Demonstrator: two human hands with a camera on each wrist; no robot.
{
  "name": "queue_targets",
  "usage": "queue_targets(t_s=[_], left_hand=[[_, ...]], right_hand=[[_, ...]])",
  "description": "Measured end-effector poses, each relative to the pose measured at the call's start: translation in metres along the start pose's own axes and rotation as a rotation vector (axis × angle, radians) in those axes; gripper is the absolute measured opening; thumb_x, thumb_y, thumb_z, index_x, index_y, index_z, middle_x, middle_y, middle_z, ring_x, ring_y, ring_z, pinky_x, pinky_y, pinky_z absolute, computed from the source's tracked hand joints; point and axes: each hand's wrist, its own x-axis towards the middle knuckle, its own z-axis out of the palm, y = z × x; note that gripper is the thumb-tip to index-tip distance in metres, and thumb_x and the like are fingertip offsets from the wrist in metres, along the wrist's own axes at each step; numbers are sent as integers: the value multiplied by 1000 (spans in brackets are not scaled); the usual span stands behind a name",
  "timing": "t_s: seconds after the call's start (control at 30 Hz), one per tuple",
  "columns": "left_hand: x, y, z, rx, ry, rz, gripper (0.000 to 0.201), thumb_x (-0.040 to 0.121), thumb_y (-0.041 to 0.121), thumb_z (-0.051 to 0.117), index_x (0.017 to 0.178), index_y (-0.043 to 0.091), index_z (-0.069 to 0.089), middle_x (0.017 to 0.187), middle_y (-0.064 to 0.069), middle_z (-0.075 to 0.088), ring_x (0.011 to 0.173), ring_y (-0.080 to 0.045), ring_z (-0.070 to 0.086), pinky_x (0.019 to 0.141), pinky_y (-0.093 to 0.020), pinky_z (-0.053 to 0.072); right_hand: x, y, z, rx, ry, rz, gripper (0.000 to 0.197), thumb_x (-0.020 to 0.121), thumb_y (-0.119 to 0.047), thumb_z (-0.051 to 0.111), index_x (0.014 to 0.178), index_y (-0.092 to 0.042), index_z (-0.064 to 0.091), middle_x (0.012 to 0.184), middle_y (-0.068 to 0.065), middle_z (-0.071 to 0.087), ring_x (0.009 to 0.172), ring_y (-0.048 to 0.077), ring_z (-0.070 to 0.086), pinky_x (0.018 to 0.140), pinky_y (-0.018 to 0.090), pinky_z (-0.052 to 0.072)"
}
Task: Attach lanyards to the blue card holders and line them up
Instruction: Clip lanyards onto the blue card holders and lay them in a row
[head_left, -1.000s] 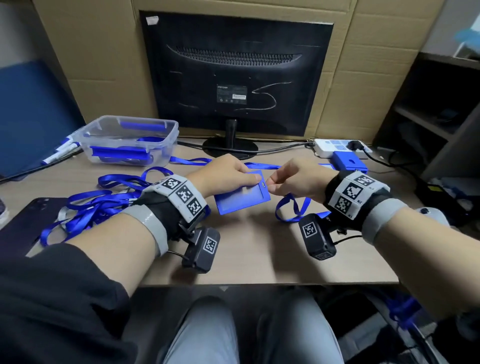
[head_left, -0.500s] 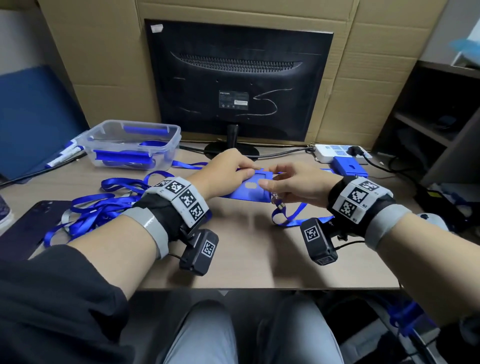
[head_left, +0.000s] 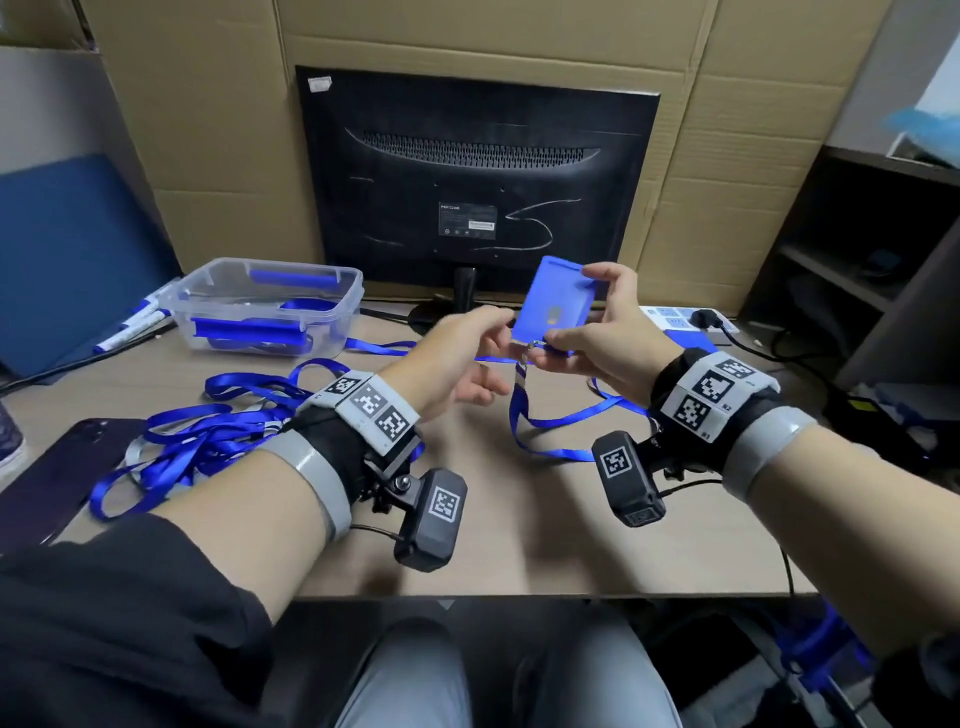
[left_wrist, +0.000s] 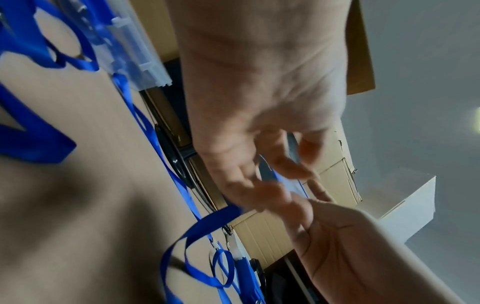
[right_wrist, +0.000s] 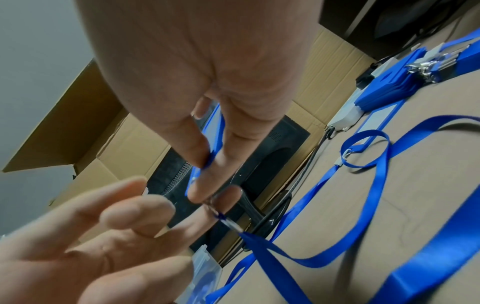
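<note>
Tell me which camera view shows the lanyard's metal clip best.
The right wrist view: the metal clip sits sharp just below the right hand's fingertips, with the ribbon trailing off. The head view shows it only as a tiny glint under the card holder. In the left wrist view, blurred fingers hide it.

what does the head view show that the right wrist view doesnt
Only the head view shows the whole blue card holder raised upright in the right hand, the heap of loose lanyards at the left of the desk, and the dark phone. Only the right wrist view shows the metal clip up close at the fingertips, and a stack of finished holders. Both show the left hand, the hanging lanyard, the clear box and the monitor.
</note>
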Motion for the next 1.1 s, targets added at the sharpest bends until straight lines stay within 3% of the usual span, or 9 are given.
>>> queue_targets(t_s=[0.07, 0.17, 0.33, 0.43, 0.53, 0.63, 0.8, 0.97, 1.1], left_hand=[[-3, -3, 6, 25, -195, -9, 29, 102, 34, 57, 87, 11, 66, 113, -8, 72, 63, -27, 69, 55, -26, 48], [2, -10, 13, 49, -224, -15, 22, 99, 24, 65, 112, 7, 73, 117, -13, 71, 87, -31, 77, 70, -31, 58], [23, -20, 13, 205, 76, -30, 13, 93, 24, 64, 93, 12, 59, 99, -12, 57, 93, -21, 67, 93, -45, 60], [25, -19, 11, 478, 282, -30, 39, 88, 37, 62, 113, 7, 55, 136, -15, 47, 96, -28, 59, 81, -39, 52], [24, -20, 9, 687, 389, 6, 29, 97, 36, 57, 108, 12, 43, 164, -5, 11, 129, -37, 45, 100, -40, 40], [31, -25, 3, 674, 397, 73, 26, 95, 29, 60, 106, 12, 44, 167, -8, 0, 151, -36, 15, 116, -42, 31], [48, -30, -5, 796, 413, 40, 17, 91, 15, 56, 106, 12, 47, 167, -11, 2, 151, -36, 10, 114, -45, 28], [77, -33, -13, 883, 495, -73, 21, 85, 17, 59, 102, 13, 47, 163, -13, 10, 143, -40, 20, 112, -49, 29], [108, -37, -20, 906, 561, -80, 31, 80, 21, 60, 110, 18, 52, 165, -12, 9, 146, -43, 15, 117, -52, 22]], right_hand=[[0, 2, -1, -26, 3, -71, 54, 92, 17, 58, 132, -16, 43, 106, 19, 57, 68, 32, 72, 73, 43, 64], [4, 3, -6, 21, 105, -115, 37, 96, 13, 56, 130, -1, 51, 104, 18, 60, 78, 36, 76, 75, 41, 65], [16, 3, -20, -39, 315, -226, 45, 93, 8, 54, 135, -9, 57, 105, 5, 64, 81, 18, 69, 84, 42, 64], [19, 6, -23, -136, 411, -287, 52, 89, -4, 58, 139, -19, 54, 106, -5, 65, 78, 15, 61, 85, 41, 61], [23, 14, -28, -176, 477, -303, 52, 92, -2, 59, 141, -18, 50, 110, -14, 61, 74, 12, 56, 80, 27, 58], [28, 25, -36, -201, 491, -245, 50, 90, -3, 63, 136, -21, 52, 105, -11, 61, 71, 15, 57, 73, 22, 56], [44, 59, -51, -259, 544, -14, 47, 72, -21, 73, 113, -35, 57, 106, -7, 65, 97, 25, 71, 91, 45, 59], [81, 100, -76, -260, 583, 149, 57, 59, -23, 70, 112, -35, 56, 113, -4, 63, 104, 25, 71, 93, 44, 59], [121, 131, -105, -265, 631, 255, 57, 57, -18, 70, 110, -35, 57, 112, 1, 64, 102, 27, 71, 92, 44, 60]])
